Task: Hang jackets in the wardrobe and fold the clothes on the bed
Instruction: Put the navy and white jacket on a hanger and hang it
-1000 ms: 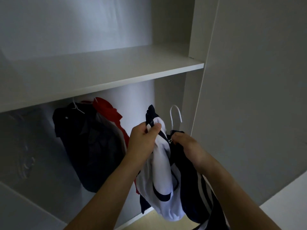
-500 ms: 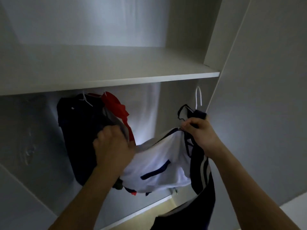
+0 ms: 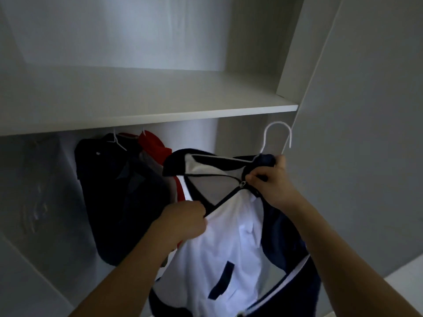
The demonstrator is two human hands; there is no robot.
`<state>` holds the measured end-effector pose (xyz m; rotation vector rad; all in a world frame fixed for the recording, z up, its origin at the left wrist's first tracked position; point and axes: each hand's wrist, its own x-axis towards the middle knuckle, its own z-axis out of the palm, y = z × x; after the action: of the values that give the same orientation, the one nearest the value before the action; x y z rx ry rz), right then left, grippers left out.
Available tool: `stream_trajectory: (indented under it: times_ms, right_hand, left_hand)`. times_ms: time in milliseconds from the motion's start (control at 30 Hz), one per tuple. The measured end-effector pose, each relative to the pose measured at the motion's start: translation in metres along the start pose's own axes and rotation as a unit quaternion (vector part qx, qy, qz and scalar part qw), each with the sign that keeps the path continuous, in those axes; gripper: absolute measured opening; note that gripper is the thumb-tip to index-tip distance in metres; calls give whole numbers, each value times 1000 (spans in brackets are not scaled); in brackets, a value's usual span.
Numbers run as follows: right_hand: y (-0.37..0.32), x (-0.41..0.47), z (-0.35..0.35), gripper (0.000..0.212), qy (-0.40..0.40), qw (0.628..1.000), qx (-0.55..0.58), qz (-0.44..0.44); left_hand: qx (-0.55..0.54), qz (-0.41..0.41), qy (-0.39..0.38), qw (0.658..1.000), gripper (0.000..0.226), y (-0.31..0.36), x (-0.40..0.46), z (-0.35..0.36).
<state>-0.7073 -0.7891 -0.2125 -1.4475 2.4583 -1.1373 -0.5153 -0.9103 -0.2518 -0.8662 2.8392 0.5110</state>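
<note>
A white and navy jacket [image 3: 219, 245] hangs on a white wire hanger [image 3: 278, 139] in front of the open wardrobe. My right hand [image 3: 269, 179] grips the jacket's collar and the hanger's neck, its hook raised just below the shelf. My left hand [image 3: 185, 223] pinches the jacket's zip edge lower on the left. The zip slider sits near my right hand. The wardrobe rail is hidden behind the shelf's front edge.
A dark jacket [image 3: 114, 191] and a red garment [image 3: 155, 147] hang on white hangers at the left inside the wardrobe. A white shelf [image 3: 160, 110] runs above them. The wardrobe's side panel [image 3: 354, 133] stands at the right.
My right hand has lifted the hanger and collar higher, toward the shelf. My left hand has moved right and taken the zip edge, and the jacket's front now hangs spread between both hands.
</note>
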Motion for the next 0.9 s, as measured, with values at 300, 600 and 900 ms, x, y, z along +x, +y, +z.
stream_trajectory:
  times_ms: [300,600,900]
  right_hand:
    - [-8,2,3,10,10,997,60,39]
    - [-15,-1,1,30,-10,990,141,17]
    - [-14,-3,-24,35,-29,997,68,-37]
  left_hand:
    - [-139,75,157,975,26,51,10,1]
    - [-426,-15,1,904,28,-1,-7,-36]
    - [-550,-197,238,776,33,-61,61,-58]
